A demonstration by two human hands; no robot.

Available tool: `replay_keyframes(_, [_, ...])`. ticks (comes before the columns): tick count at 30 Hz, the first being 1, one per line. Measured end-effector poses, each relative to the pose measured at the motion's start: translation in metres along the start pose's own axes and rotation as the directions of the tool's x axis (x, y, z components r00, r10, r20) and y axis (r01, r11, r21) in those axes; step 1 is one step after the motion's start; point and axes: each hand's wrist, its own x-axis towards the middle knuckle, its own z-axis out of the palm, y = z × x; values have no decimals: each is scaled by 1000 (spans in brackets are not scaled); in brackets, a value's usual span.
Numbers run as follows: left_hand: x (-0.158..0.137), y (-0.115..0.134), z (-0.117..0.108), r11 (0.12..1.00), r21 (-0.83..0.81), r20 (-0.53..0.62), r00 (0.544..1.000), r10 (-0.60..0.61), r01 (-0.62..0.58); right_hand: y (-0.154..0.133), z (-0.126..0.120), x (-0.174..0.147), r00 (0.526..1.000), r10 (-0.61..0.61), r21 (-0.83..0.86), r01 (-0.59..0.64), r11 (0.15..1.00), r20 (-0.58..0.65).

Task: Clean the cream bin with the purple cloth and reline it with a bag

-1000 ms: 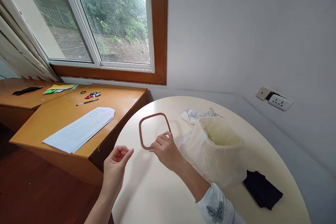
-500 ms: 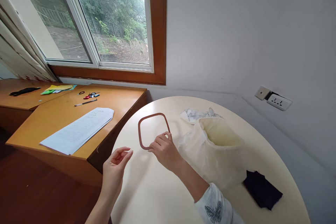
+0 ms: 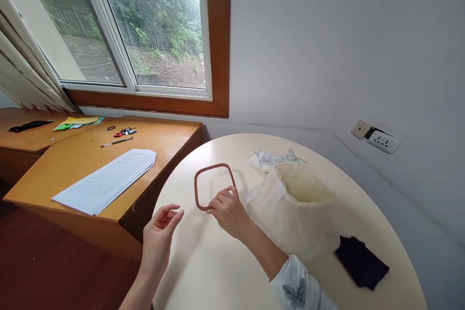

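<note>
My right hand (image 3: pixel 229 209) grips a brown rounded-square ring (image 3: pixel 196 189) by its near right corner. The ring is held tilted above the round table (image 3: pixel 207 266), and its centre is an open gap. Left of the ring, my left hand (image 3: pixel 160 232) is loosely curled, its thumb and fingertips slightly apart with nothing visible between them. Just right of my right hand stands a bin lined with a whitish plastic bag (image 3: pixel 290 223). The bag is folded over the bin's rim and hides its outer wall.
A crumpled pale cloth or bag (image 3: pixel 269 159) lies behind the bin. A dark folded cloth (image 3: pixel 362 261) is at the right. Papers (image 3: pixel 109 181), a pen (image 3: pixel 116 142) and keys (image 3: pixel 125 131) lie on the wooden desk (image 3: pixel 174 131) at the left.
The ring has dipped slightly down and to the right in my right hand. My left hand has hardly moved, and the view has shifted a little.
</note>
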Motion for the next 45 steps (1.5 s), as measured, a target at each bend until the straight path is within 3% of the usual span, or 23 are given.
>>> replay_keyframes(5, [1,-4,0,1000,4,14,1000,9,-9,0,3,-3,993,57,74,-65,995,104])
replay_keyframes(8, [1,-6,-2,1000,-5,23,1000,10,-10,-9,-10,-2,984,83,130,-103,986,155])
replay_keyframes(10, [1,-7,-3,1000,-19,34,999,-1,2,-22,-37,0,991,82,211,-104,972,108])
replay_keyframes(13, [3,-8,-5,999,-36,45,999,-14,16,-39,-103,0,995,13,294,17,956,-100])
replay_keyframes(16, [6,-7,-3,999,-38,42,999,-12,14,-37,-175,-8,961,-12,192,67,979,-275])
replay_keyframes(18, [6,-4,2,1000,-24,54,999,-3,4,-22,-211,-21,925,23,69,4,998,-379])
replay_keyframes(21, [0,2,16,998,52,139,990,20,-27,10,-241,-45,858,22,-137,-106,985,-512])
replay_keyframes(24, [-7,7,36,981,167,339,940,34,-96,33,-248,-65,850,38,-224,-181,958,-525])
replay_keyframes(28, [-4,1,74,881,366,585,811,32,-299,30,-242,-72,889,49,-190,-151,970,-456])
replay_keyframes(31, [17,-7,104,772,469,636,770,42,-430,11,-228,-66,928,56,-93,-96,991,-369])
replay_keyframes(36, [76,-7,124,806,496,639,764,-87,-322,-19,-175,-63,985,27,76,-14,997,-168])
replay_keyframes(40, [108,3,109,834,498,588,799,-122,-239,-27,-108,-67,997,-75,129,74,989,2])
replay_keyframes(45, [113,14,88,848,492,524,844,-110,-195,-22,-30,-57,965,-219,68,211,975,147])
